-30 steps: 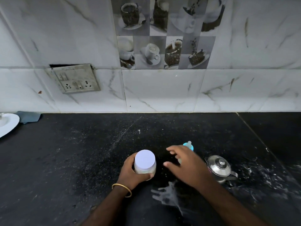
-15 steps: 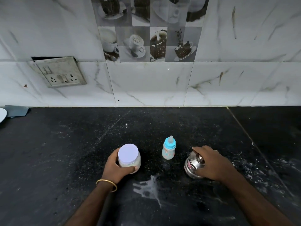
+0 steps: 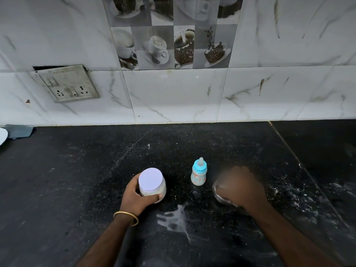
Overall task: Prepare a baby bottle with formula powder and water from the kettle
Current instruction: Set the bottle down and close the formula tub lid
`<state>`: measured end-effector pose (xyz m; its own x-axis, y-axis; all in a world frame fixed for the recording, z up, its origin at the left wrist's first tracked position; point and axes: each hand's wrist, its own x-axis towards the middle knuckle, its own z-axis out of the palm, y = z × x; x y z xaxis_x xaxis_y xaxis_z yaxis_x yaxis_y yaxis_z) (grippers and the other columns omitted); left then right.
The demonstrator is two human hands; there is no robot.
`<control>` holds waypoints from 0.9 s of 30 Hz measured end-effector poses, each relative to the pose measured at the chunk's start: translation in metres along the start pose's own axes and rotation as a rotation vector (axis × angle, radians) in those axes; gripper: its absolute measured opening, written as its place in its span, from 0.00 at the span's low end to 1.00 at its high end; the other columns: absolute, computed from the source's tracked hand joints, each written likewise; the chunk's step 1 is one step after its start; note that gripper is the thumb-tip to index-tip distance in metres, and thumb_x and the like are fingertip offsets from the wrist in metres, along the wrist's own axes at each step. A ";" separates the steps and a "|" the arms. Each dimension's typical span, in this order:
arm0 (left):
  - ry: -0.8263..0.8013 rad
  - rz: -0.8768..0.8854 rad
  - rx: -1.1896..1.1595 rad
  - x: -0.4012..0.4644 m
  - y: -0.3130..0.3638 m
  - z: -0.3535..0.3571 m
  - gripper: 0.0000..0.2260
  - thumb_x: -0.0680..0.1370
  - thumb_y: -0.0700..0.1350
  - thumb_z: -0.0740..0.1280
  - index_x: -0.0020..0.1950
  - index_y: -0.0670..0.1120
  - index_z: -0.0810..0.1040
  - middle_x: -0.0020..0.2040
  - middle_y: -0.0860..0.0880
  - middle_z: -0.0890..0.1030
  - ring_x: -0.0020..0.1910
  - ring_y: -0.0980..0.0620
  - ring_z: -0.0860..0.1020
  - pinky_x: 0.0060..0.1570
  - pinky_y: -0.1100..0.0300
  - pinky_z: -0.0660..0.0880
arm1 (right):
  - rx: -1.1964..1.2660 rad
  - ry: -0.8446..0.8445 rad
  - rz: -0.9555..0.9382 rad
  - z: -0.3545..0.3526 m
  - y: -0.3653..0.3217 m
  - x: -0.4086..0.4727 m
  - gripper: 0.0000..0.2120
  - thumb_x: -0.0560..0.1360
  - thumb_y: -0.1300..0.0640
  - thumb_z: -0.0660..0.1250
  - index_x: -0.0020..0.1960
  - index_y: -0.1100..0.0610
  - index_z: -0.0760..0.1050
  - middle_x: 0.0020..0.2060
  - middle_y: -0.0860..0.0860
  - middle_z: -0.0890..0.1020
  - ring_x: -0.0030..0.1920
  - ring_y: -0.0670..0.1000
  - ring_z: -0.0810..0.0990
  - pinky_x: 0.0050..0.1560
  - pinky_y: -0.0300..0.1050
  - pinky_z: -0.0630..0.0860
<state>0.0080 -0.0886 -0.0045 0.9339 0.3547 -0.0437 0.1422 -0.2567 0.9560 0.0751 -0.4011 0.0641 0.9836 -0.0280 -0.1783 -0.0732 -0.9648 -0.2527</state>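
A small baby bottle (image 3: 199, 174) with a blue collar and clear teat stands upright on the black counter (image 3: 77, 180). To its left, my left hand (image 3: 137, 195) is wrapped around a clear jar of white powder (image 3: 152, 185) with a pale lilac lid. To the right, my right hand (image 3: 240, 186), blurred by motion, covers a small steel kettle (image 3: 220, 193); only the kettle's left side shows below my fingers.
A white spill (image 3: 176, 220) lies on the counter in front of the bottle, and white smears (image 3: 300, 197) streak the right side. A wall socket (image 3: 68, 83) sits on the tiled wall. A plate edge (image 3: 2, 135) and blue cloth (image 3: 18, 131) are at far left.
My right hand moved from in front of the bottle to the kettle and closed over its top. My left hand stays on the jar. The camera tilted down slightly.
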 end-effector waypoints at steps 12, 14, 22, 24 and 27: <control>0.017 -0.001 0.022 0.001 -0.001 0.000 0.37 0.56 0.41 0.85 0.61 0.54 0.75 0.58 0.58 0.77 0.58 0.53 0.75 0.54 0.62 0.71 | -0.022 0.022 0.002 0.002 -0.003 0.002 0.39 0.63 0.31 0.72 0.66 0.52 0.68 0.62 0.51 0.72 0.61 0.54 0.76 0.53 0.51 0.76; 0.027 -0.005 0.024 0.000 -0.001 0.000 0.37 0.57 0.40 0.85 0.61 0.54 0.74 0.58 0.56 0.77 0.59 0.52 0.75 0.56 0.59 0.71 | -0.020 0.020 0.001 0.003 -0.004 0.002 0.39 0.63 0.31 0.71 0.65 0.52 0.68 0.62 0.51 0.72 0.61 0.55 0.76 0.54 0.51 0.77; 0.013 -0.030 0.018 -0.002 0.002 -0.001 0.37 0.58 0.39 0.84 0.64 0.51 0.74 0.60 0.53 0.76 0.60 0.52 0.74 0.53 0.66 0.69 | -0.042 -0.002 -0.027 0.005 -0.002 0.002 0.39 0.64 0.29 0.69 0.66 0.52 0.67 0.62 0.51 0.71 0.61 0.55 0.75 0.54 0.52 0.78; 0.006 -0.032 0.007 -0.002 0.003 -0.001 0.36 0.59 0.38 0.84 0.62 0.52 0.74 0.57 0.56 0.77 0.59 0.53 0.74 0.50 0.68 0.69 | -0.047 -0.013 -0.038 0.006 -0.001 0.002 0.39 0.65 0.30 0.70 0.66 0.52 0.67 0.63 0.51 0.71 0.62 0.55 0.75 0.54 0.52 0.78; -0.009 -0.043 -0.002 -0.002 0.004 -0.002 0.36 0.59 0.38 0.84 0.62 0.53 0.73 0.55 0.61 0.76 0.58 0.54 0.74 0.50 0.67 0.70 | -0.011 -0.028 -0.028 0.007 0.000 0.001 0.38 0.66 0.32 0.71 0.67 0.52 0.67 0.63 0.51 0.72 0.63 0.55 0.74 0.55 0.52 0.77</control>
<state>0.0061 -0.0884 0.0005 0.9300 0.3570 -0.0877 0.1820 -0.2399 0.9536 0.0751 -0.3990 0.0573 0.9802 0.0060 -0.1977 -0.0439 -0.9679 -0.2473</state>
